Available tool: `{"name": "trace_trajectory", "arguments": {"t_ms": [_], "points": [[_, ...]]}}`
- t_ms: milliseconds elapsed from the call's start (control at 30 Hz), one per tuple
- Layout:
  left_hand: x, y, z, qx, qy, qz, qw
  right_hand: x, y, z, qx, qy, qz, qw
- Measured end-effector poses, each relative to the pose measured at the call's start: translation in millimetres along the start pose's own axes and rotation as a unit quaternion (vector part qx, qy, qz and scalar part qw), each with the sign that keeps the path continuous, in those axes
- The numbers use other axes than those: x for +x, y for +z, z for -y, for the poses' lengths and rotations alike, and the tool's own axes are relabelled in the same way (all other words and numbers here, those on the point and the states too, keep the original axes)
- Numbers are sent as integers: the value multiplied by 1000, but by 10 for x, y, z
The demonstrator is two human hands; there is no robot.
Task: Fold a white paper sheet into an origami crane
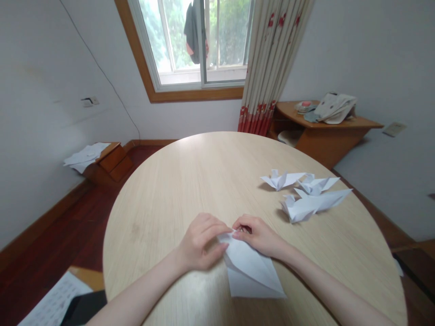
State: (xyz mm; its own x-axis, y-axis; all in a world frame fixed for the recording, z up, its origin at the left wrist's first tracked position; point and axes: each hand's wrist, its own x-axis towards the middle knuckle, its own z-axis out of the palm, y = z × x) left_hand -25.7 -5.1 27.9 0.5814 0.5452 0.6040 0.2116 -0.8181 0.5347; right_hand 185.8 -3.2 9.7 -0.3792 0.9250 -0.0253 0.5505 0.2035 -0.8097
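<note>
A partly folded white sheet of paper (251, 269) lies on the round light-wood table (204, 181) close to me. My left hand (200, 242) curls over its upper left tip, fingers pressed onto the paper. My right hand (258, 233) pinches the same tip from the right, fingers bent together. Both hands meet at the paper's pointed top end. Three finished folded white paper birds (306, 194) lie in a cluster on the table to the right, beyond my right hand.
A wooden side desk (326, 131) with papers stands at the back right by a curtain (272, 68). A low wooden cabinet (108, 163) with paper sheets sits on the floor at left. The window (197, 40) is straight ahead. A printed sheet (57, 301) lies at lower left.
</note>
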Motion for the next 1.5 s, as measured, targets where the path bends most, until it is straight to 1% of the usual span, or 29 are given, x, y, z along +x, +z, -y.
{"name": "trace_trajectory", "arguments": {"t_ms": [67, 133, 200, 267, 333, 500, 667, 733, 800, 900, 1000, 1100, 1233, 1500], "points": [[9, 13, -22, -12, 22, 77, 997, 2, 15, -12, 13, -3, -7, 1000], [18, 46, -36, -17, 11, 141, 990, 7, 32, -25, 28, -3, -17, 999], [23, 89, -35, -18, -1, 189, 982, 12, 46, -40, 37, -2, -27, 999], [18, 128, -20, -1, -2, 215, 977, 18, 55, -53, 35, -2, -35, 999], [7, 153, 3, 28, 6, 224, 974, 21, 61, -62, 25, -9, -43, 999], [-15, 156, 54, 89, 33, 203, 975, 23, 72, -67, 7, -55, -71, 996], [-1, 92, 102, 180, 37, 193, 964, 5, 3, -49, -19, -108, -185, 977], [8, 65, 118, 215, 31, 190, 957, -18, -46, -21, -35, -123, -199, 972], [18, 50, 120, 243, 26, 186, 952, -44, -84, 19, -54, -140, -179, 972], [28, 55, 98, 269, 27, 175, 947, -74, -106, 83, -92, -153, -109, 978], [18, 85, 69, 287, 24, 166, 943, -86, -100, 125, -141, -135, -42, 980], [-9, 117, 57, 304, 19, 157, 940, -90, -79, 135, -184, -105, -4, 977], [-30, 142, 56, 321, 1, 164, 933, -86, -14, 107, -238, -94, 1, 967], [4, 156, 71, 353, -68, 221, 907, -76, 75, 48, -293, -102, -15, 950]]}}
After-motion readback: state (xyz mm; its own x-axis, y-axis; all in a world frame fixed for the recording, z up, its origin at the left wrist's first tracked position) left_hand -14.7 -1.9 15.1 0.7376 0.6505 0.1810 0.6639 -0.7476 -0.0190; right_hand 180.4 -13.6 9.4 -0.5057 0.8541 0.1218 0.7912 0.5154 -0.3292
